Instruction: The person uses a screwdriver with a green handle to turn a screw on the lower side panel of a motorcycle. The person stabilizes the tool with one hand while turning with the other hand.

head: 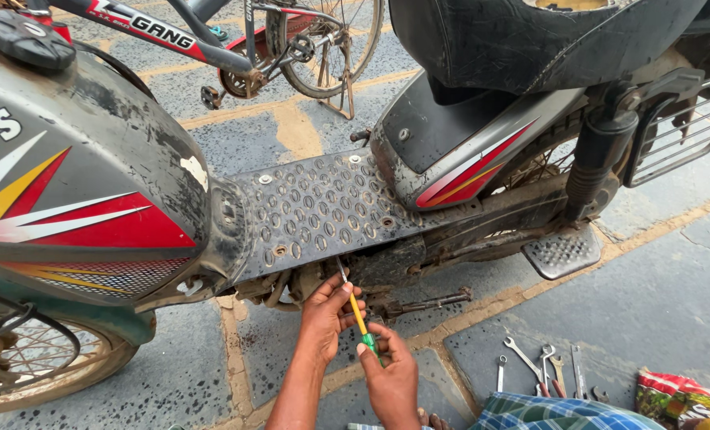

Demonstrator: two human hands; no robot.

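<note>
Person works low at the underside of a moped (pixel 211 199), just below the front edge of its studded footboard (pixel 323 203). Right hand (pixel 391 374) is closed around the green handle of a screwdriver (pixel 358 314); the yellow shaft runs up and left, tip near the dark engine parts under the footboard. Left hand (pixel 327 314) sits beside the shaft, fingers half curled, fingertips touching the shaft and the greasy parts just under the footboard edge; it grips nothing firmly as far as can be seen.

Moped stands on a paved floor (pixel 658 295) of grey slabs with yellow joints. Black seat (pixel 530 40) at top right, rear footrest (pixel 562 251) below it. Several wrenches (pixel 530 366) lie on the floor to the right of the hands, near the bottom edge, next to a checked cloth (pixel 554 414) and a red snack bag (pixel 678 398). A bicycle (pixel 291 48) stands behind the moped at the top.
</note>
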